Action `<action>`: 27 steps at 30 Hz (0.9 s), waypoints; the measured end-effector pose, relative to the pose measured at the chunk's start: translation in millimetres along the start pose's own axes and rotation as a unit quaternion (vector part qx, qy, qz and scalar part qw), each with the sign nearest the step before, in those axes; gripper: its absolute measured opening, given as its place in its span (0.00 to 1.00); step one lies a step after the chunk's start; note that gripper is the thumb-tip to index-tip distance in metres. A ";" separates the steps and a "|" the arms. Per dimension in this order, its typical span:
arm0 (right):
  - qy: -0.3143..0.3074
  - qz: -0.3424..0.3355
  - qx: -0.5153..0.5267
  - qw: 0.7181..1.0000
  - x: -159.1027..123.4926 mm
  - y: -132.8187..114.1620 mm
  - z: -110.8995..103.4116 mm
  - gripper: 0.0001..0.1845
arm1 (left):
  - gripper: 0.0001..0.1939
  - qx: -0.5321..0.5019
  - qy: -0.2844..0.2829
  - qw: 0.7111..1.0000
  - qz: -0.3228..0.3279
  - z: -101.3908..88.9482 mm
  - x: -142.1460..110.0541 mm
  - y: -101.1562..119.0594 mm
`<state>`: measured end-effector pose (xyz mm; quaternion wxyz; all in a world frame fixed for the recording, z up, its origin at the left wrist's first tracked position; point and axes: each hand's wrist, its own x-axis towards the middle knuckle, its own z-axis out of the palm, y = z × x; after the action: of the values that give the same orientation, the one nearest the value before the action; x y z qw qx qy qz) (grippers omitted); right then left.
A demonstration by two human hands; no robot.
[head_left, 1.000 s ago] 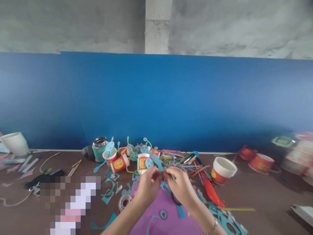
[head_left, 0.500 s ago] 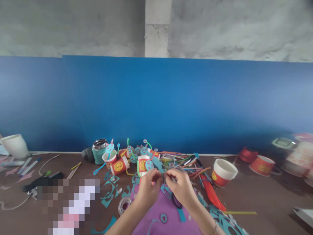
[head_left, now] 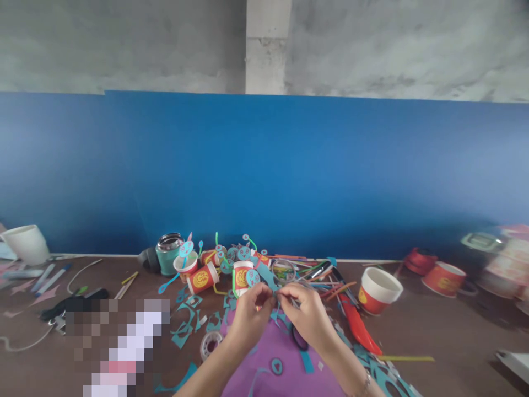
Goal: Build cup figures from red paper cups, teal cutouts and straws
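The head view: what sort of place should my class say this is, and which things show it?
Probably a craft workspace: decorated cups, teal scraps and a tape roll share one table. Whether it is a classroom or workshop, I cannot tell.

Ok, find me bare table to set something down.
Widest bare tabletop: the right side, between the white-topped red cup, yellow strip and white object at the edge. Crowded: around the left hand and right hand, with cups, straws and teal paper scraps.
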<state>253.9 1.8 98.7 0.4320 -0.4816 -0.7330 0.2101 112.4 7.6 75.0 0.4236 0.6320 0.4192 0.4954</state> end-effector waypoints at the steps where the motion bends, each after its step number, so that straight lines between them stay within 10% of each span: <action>1: 0.003 0.001 -0.001 1.000 -0.1 0.2 -0.2 0.10 | 0.06 -0.007 -0.004 1.000 -0.002 0.0 0.0 0.0; 27: 0.023 -0.015 -0.032 0.999 -2.2 2.8 2.4 0.08 | 0.06 -0.007 -0.012 1.000 0.003 -1.3 0.7 0.2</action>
<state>253.7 1.3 94.4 0.4360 -0.4884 -0.7368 0.1690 111.2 8.4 75.6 0.4318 0.6361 0.4084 0.4920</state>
